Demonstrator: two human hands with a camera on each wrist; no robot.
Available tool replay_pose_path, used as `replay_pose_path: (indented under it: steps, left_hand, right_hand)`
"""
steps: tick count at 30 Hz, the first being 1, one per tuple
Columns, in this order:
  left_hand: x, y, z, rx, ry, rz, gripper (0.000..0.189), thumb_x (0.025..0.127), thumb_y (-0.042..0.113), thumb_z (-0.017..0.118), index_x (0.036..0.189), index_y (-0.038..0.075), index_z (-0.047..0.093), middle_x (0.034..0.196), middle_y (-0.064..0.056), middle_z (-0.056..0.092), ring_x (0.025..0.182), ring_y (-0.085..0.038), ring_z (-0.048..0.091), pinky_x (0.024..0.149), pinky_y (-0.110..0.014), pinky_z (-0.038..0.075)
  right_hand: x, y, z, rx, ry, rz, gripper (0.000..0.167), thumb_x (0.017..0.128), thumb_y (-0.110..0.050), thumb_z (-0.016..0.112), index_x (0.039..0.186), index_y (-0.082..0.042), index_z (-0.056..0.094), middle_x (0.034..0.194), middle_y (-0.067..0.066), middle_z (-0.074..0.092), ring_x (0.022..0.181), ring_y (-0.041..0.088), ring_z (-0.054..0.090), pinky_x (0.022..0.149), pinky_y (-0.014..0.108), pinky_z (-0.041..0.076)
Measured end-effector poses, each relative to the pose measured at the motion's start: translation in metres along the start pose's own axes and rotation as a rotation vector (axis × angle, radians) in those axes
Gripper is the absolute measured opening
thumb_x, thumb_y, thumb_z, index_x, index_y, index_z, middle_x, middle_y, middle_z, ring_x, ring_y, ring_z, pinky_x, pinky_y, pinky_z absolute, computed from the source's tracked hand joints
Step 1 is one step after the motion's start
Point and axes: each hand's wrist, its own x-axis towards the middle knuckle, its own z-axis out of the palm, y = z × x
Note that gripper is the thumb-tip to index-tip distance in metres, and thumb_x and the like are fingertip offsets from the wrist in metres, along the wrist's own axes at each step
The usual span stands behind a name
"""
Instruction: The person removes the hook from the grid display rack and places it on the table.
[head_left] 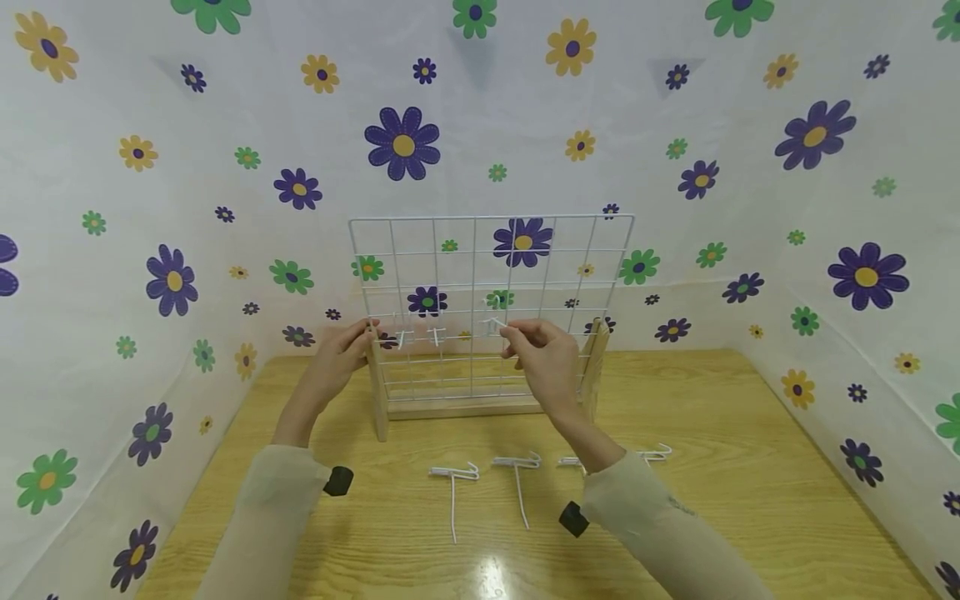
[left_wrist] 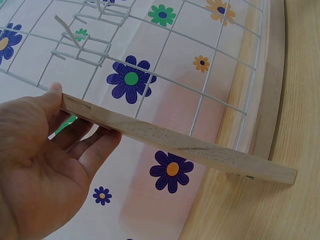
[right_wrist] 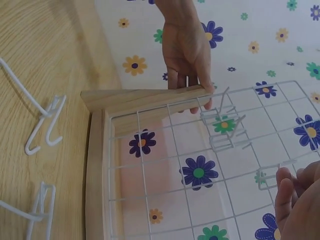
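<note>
Found left hand (head_left: 337,360) gripping the left wooden post (left_wrist: 190,140) near its top between thumb and fingers, and right hand (head_left: 549,360) with fingertips closed in a pinch on the near end of a white wire hook (head_left: 492,323), held at the wire grid (head_left: 473,267), to the right of two hung hooks (left_wrist: 75,43). Judged to be seating that hook; cannot tell whether fully caught. Calls next for a steady post and careful alignment before letting go, with further hooks (head_left: 517,464) lying on the wooden table (head_left: 720,400).

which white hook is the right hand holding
The white hook at the middle of the wire grid, pinched by the right hand; two hooks hang on it farther left, others lie on the table.
</note>
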Motion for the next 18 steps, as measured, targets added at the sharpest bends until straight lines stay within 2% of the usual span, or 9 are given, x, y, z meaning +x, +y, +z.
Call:
replay_pose_path:
  steps: [6,12,18]
  left_hand:
    - [0.000,-0.001,0.000,0.007,0.001,-0.002,0.053,0.115,0.024,0.036,0.161,-0.002,0.028,0.163,-0.023,0.034,0.149,-0.042,0.034,0.117,-0.052,0.039]
    - [0.002,-0.006,0.000,0.014,-0.004,0.008,0.054,0.115,0.025,0.035,0.161,-0.003,0.027,0.164,-0.024,0.032,0.149,-0.042,0.034,0.116,-0.051,0.039]
    - [0.004,-0.007,0.000,0.003,-0.002,0.025,0.053,0.115,0.024,0.035,0.160,-0.004,0.028,0.163,-0.025,0.033,0.148,-0.042,0.034,0.116,-0.051,0.040]
  right_hand:
    - [-0.003,0.000,-0.016,0.014,-0.018,0.009,0.009,0.096,-0.002,0.073,0.100,0.006,0.075,0.080,0.009,0.074,0.061,0.011,0.066,0.053,0.023,0.058]
    - [-0.010,-0.003,-0.034,0.050,-0.036,0.042,0.014,0.097,-0.006,0.073,0.102,0.006,0.075,0.087,0.007,0.076,0.064,0.019,0.068,0.054,0.022,0.056]
    - [-0.019,-0.003,-0.050,0.028,-0.042,0.062,0.016,0.097,-0.012,0.075,0.102,0.004,0.075,0.081,0.002,0.074,0.065,0.022,0.068,0.055,0.021,0.056]
